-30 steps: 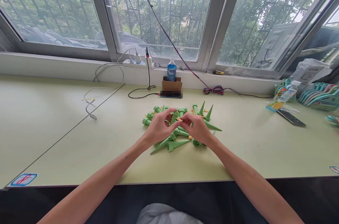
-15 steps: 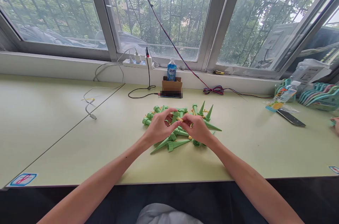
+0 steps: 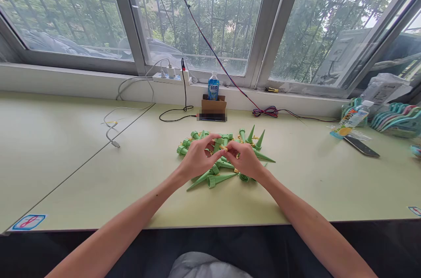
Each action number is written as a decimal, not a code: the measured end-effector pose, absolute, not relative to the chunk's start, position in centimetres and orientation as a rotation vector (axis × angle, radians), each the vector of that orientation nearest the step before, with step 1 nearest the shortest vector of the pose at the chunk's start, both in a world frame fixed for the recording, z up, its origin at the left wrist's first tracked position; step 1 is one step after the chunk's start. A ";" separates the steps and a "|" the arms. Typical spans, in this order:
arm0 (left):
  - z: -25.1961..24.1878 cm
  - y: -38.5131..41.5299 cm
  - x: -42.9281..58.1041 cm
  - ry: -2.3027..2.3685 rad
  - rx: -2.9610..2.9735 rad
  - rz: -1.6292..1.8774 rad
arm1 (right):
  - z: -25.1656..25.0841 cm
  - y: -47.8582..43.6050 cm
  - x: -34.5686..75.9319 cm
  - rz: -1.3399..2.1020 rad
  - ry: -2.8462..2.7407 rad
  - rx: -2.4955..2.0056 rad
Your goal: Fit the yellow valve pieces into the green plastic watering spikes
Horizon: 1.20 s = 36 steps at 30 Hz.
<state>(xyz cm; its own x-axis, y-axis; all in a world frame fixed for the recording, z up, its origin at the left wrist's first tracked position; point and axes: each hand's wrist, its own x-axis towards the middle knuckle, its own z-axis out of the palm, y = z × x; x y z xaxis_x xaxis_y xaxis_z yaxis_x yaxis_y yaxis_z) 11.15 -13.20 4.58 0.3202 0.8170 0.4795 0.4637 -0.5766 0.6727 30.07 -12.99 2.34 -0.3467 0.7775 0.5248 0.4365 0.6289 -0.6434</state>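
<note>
In mid-frame the left hand (image 3: pixel 196 160) and right hand (image 3: pixel 247 160) meet fingertips on a small yellow plastic piece (image 3: pixel 223 148), just above a pile of green plastic cone spikes (image 3: pixel 221 178) lying on the pale green tabletop (image 3: pixel 98 172).

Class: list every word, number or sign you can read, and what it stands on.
No text is readable.
Blue upright plastic bottle: white print too small.
Brown cardboard box: front strip blurred.
Clear plastic bottle lying at right: label too small.
Corner sticker: red mark in blue frame, no words.
</note>
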 end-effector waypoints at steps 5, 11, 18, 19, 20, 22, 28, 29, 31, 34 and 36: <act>4.5 -13.2 11.1 1.135 2.182 1.155 | 2.4 -13.1 30.0 0.497 -1.990 -0.958; 4.6 -13.2 11.2 1.129 2.203 1.155 | 2.4 -13.1 30.0 0.493 -1.989 -0.960; 4.6 -13.2 11.1 1.127 2.200 1.134 | 2.4 -13.1 30.0 0.486 -1.993 -0.960; 4.6 -13.2 11.1 1.124 2.199 1.136 | 2.4 -13.1 30.0 0.486 -1.995 -0.961; 4.6 -13.3 11.2 1.123 2.199 1.138 | 2.4 -13.1 30.0 0.483 -1.996 -0.962; 4.7 -13.3 11.2 1.119 2.202 1.139 | 2.4 -13.1 30.0 0.473 -1.998 -0.960; 4.8 -13.4 11.2 1.110 2.202 1.131 | 2.4 -13.1 30.0 0.464 -2.001 -0.949; 4.9 -13.4 11.2 1.104 2.203 1.131 | 2.4 -13.1 30.0 0.462 -2.000 -0.949; 4.9 -13.4 11.2 1.096 2.203 1.136 | 2.4 -13.1 30.0 0.460 -1.996 -0.946; 4.8 -13.4 11.2 1.089 2.201 1.142 | 2.5 -13.2 30.0 0.457 -1.994 -0.942; 4.8 -13.4 11.2 1.091 2.204 1.146 | 2.6 -13.2 30.0 0.460 -1.994 -0.942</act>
<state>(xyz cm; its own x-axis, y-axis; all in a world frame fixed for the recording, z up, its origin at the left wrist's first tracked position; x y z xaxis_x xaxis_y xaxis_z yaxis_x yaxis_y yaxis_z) 11.19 -13.41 4.81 0.3505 0.7992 0.4883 0.4478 -0.6009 0.6621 30.00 -13.19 2.56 -0.3454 0.7620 0.5477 0.4453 0.6468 -0.6191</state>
